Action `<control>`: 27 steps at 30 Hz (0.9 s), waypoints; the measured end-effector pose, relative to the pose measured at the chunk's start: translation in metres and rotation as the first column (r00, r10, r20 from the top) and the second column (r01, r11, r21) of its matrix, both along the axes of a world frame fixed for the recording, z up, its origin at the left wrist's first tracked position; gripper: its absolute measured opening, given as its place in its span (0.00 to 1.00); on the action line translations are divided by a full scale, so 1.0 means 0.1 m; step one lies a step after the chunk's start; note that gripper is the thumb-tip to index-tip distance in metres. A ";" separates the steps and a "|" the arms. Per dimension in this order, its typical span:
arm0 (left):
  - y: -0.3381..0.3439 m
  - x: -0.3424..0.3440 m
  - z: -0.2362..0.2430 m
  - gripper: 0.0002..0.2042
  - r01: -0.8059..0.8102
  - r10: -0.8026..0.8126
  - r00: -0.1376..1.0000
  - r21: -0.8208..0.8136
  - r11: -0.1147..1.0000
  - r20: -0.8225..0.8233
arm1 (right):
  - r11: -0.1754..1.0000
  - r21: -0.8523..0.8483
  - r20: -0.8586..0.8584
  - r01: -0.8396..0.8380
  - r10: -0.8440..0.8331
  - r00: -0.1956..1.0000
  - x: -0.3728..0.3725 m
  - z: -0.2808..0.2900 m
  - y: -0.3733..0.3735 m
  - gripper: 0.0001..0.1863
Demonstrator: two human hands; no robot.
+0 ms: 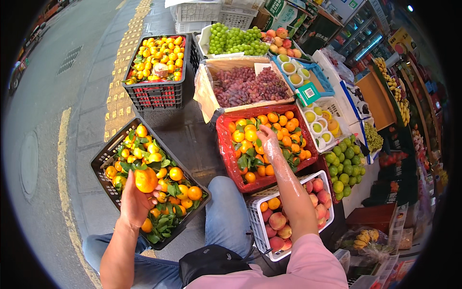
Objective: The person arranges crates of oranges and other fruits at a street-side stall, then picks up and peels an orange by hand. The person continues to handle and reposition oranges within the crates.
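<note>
My left hand [132, 202] holds a large orange mandarin [146, 180] with a green leaf, above a black crate [103, 156] of leafy mandarins near my knees. My right hand [267, 138] reaches into the red-lined crate [226, 168] of mandarins at the centre, its fingers curled down among the fruit; whether they grip one is hidden. Below that forearm stands a white crate [257, 231] of peaches with a few oranges.
Another black mandarin crate [151, 96] stands behind, beside boxes of green grapes [236, 38], red grapes [240, 86], wrapped pears [320, 127] and limes [344, 166]. Shelves with bananas [385, 72] line the right. A road [43, 120] runs along the left.
</note>
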State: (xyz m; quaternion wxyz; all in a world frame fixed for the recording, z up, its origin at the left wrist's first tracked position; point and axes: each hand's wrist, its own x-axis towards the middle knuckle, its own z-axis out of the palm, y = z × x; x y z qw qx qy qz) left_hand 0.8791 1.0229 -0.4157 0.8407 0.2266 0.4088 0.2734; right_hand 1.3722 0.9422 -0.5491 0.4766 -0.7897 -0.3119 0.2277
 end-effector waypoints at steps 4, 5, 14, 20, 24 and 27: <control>0.07 -0.06 0.06 0.30 -0.145 0.146 0.989 0.031 0.989 -0.027 | 0.984 -0.167 0.057 -0.055 0.065 0.996 0.12 -0.06 0.06 0.25; 0.09 -0.08 0.07 0.29 -0.165 0.167 0.984 0.034 0.986 -0.066 | 0.987 -0.141 0.066 -0.079 0.089 0.994 0.12 -0.06 0.08 0.26; 0.14 -0.18 0.14 0.27 -0.241 0.240 0.969 0.001 0.971 -0.065 | 0.904 -0.328 0.179 -0.273 0.343 0.922 -0.14 -0.24 0.27 0.26; 0.28 -0.38 0.22 0.29 -0.335 0.335 0.942 0.017 0.942 0.022 | 0.953 -0.261 0.632 -0.154 0.289 0.719 -0.47 0.03 0.47 0.28; 0.33 -0.44 0.27 0.28 -0.397 0.394 0.916 0.031 0.917 0.074 | 0.784 -0.017 0.539 -0.620 0.529 0.655 -1.71 0.15 0.70 0.23; 0.36 -0.45 0.30 0.28 -0.418 0.416 0.905 0.005 0.908 0.095 | 0.468 -0.285 0.276 -0.836 0.876 0.396 -2.83 -0.01 0.71 0.21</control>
